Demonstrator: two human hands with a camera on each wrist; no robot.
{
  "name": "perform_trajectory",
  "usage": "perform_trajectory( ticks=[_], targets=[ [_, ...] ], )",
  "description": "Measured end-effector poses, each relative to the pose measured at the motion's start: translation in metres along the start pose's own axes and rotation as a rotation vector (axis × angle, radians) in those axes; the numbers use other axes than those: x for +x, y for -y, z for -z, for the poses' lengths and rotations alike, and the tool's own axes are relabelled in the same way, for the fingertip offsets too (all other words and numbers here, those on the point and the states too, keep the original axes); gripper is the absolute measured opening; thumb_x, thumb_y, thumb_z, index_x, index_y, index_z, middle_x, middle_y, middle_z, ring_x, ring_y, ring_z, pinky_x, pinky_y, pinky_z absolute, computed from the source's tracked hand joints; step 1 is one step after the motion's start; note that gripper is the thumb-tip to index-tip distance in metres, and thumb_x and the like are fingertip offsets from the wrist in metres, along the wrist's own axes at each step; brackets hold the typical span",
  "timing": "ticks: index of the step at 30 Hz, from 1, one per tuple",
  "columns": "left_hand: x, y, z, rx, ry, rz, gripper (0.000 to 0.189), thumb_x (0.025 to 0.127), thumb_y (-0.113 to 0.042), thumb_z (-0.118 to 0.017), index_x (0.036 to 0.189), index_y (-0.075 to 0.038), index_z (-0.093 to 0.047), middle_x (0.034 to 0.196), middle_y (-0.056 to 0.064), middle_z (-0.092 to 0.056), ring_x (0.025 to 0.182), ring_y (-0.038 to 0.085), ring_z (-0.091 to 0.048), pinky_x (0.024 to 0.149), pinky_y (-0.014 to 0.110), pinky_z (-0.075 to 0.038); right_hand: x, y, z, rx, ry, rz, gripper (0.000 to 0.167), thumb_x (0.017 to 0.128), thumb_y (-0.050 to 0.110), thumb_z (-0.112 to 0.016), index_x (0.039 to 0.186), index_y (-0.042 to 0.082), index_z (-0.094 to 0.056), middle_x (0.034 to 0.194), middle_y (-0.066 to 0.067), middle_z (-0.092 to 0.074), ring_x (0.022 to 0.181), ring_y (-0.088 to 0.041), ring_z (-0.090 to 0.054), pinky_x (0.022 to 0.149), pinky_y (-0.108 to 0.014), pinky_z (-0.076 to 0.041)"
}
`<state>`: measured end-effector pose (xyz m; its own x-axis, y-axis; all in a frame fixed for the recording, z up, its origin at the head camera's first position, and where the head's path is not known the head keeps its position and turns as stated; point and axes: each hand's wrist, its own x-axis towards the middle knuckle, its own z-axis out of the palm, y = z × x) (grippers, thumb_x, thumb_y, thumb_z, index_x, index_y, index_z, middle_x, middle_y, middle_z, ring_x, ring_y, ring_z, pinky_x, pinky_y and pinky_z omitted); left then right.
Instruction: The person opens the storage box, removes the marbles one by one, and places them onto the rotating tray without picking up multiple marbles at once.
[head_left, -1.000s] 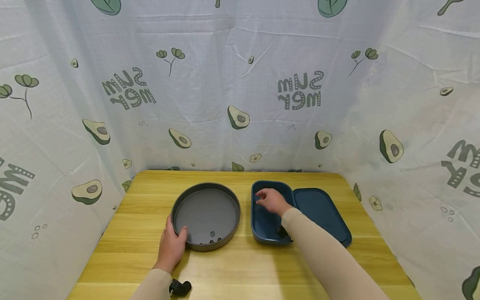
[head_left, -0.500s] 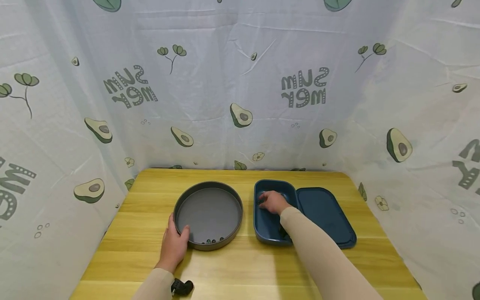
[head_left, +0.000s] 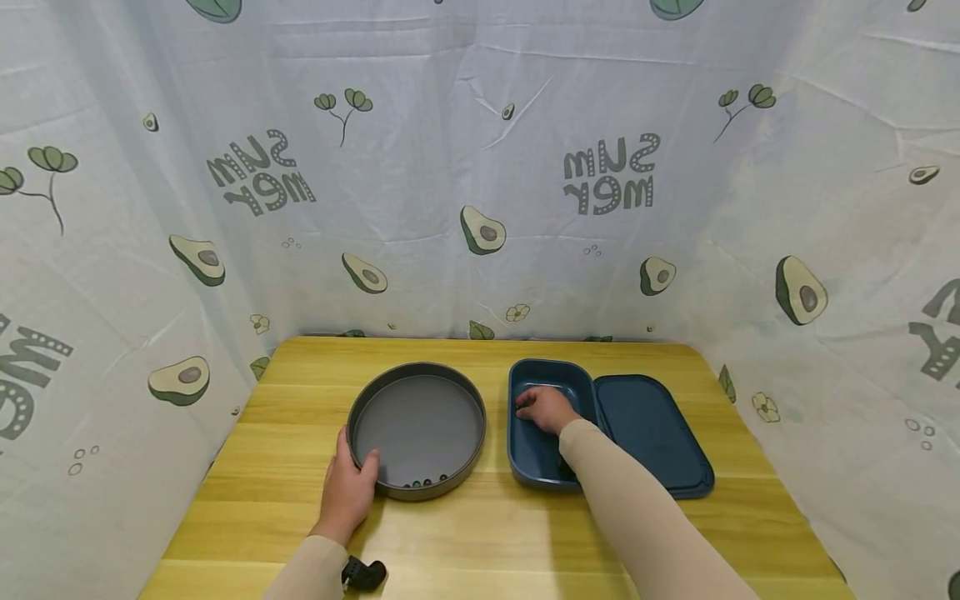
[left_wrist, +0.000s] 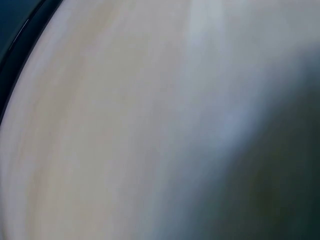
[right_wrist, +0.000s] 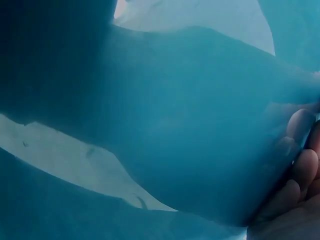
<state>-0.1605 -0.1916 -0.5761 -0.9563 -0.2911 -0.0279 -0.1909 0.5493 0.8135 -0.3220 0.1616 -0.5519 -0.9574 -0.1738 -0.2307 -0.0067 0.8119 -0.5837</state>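
My left hand (head_left: 348,496) grips the near left side of a round grey cake pan (head_left: 420,425), thumb over the rim and fingers along the outer wall. Several small dark marbles (head_left: 427,482) lie inside along the pan's near wall. My right hand (head_left: 547,408) reaches down into an open dark blue box (head_left: 534,454). Its fingers pinch at a small dark marble (head_left: 517,407) by the box's left wall. The right wrist view shows curled fingers (right_wrist: 304,167) against the blue surface. In the left wrist view, a dark curved edge (left_wrist: 22,45) crosses the upper left corner.
A flat dark blue lid (head_left: 652,429) lies against the box's right side. Wood-grain tabletop (head_left: 480,542) extends around the containers, and a printed white curtain (head_left: 420,167) hangs behind. A black wrist device (head_left: 365,574) sits by the left sleeve.
My right fingers have moved from spread to drawn together at the box's left wall. Marbles in the pan have rolled against its near wall. My left hand keeps its grip; the view shifted slightly.
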Motion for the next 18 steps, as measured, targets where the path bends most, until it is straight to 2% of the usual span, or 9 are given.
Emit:
perform_trajectory(
  ticks=[5, 18],
  targets=[
    [0.0000, 0.0007, 0.0000, -0.001, 0.006, 0.005, 0.081, 0.109, -0.034, -0.053, 0.170, -0.007, -0.007, 0.165, 0.031, -0.034, 0.148, 0.054, -0.038, 0.119, 0.070, -0.034, -0.0002, -0.0020, -0.0019, 0.006, -0.003, -0.001, 0.020, 0.095, 0.014, -0.078, 0.114, 0.009, -0.081, 0.114, -0.008, -0.077, 0.106, -0.025, -0.068, 0.102, -0.049, -0.053],
    [-0.0011, -0.0004, 0.0011, 0.008, 0.014, 0.016, 0.082, 0.110, -0.035, -0.052, 0.171, -0.009, -0.004, 0.167, 0.031, -0.031, 0.148, 0.056, -0.036, 0.118, 0.072, -0.033, 0.0010, -0.0045, -0.0027, 0.013, -0.008, 0.010, 0.019, 0.094, 0.013, -0.078, 0.113, 0.010, -0.081, 0.114, -0.007, -0.078, 0.107, -0.025, -0.068, 0.102, -0.049, -0.054]
  ],
)
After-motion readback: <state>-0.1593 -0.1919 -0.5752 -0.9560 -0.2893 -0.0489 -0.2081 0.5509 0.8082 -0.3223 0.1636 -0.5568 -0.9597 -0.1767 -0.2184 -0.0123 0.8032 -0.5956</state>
